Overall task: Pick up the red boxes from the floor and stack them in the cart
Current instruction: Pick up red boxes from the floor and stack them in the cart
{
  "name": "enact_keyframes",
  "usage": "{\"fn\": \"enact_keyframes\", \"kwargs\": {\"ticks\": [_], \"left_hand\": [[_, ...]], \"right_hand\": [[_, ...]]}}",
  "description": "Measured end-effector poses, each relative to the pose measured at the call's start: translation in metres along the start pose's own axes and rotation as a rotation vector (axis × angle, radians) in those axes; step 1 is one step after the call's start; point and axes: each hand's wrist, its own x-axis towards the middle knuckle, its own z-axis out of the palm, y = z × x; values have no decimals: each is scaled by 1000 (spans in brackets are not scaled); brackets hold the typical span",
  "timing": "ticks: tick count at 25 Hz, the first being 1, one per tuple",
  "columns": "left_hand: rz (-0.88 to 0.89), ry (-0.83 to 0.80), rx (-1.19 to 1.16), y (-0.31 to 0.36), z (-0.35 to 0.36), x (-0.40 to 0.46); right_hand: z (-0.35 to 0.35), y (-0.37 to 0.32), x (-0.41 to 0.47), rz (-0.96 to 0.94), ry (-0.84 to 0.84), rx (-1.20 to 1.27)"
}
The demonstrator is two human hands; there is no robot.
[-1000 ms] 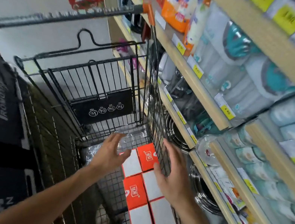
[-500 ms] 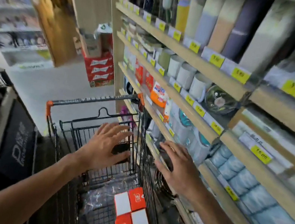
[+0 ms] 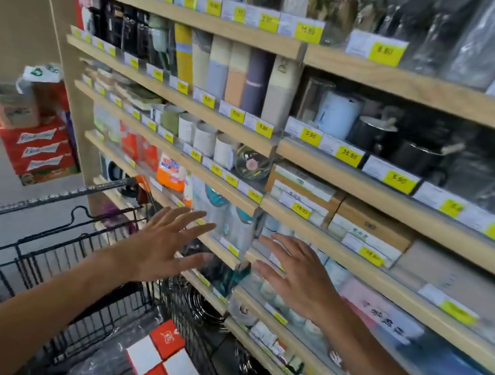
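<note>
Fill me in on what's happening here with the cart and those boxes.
A person stands at a black wire shopping cart parked beside store shelves. Red and white boxes lie packed in rows on the cart's floor. Both the left hand and the right hand are raised above the cart with fingers spread, holding nothing. No box on the floor is in view right now.
</note>
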Motion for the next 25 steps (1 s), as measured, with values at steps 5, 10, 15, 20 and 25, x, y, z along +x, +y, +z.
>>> {"fn": "enact_keyframes", "kwargs": {"ticks": [5, 10, 15, 20, 25], "left_hand": [[255, -5, -69, 64, 15, 23], [472, -54, -74, 168, 22, 53], [656, -74, -50, 301, 31, 73], [821, -165, -49, 456, 65, 88], [1013, -197, -18, 619, 112, 81]], "right_hand": [[-32, 21, -107, 215, 20, -100], [-68, 57, -215, 401, 119, -160], [-102, 102, -332, 573, 214, -138], [-130, 162, -470, 730, 271, -152], [-140, 215, -630, 938, 284, -193]]}}
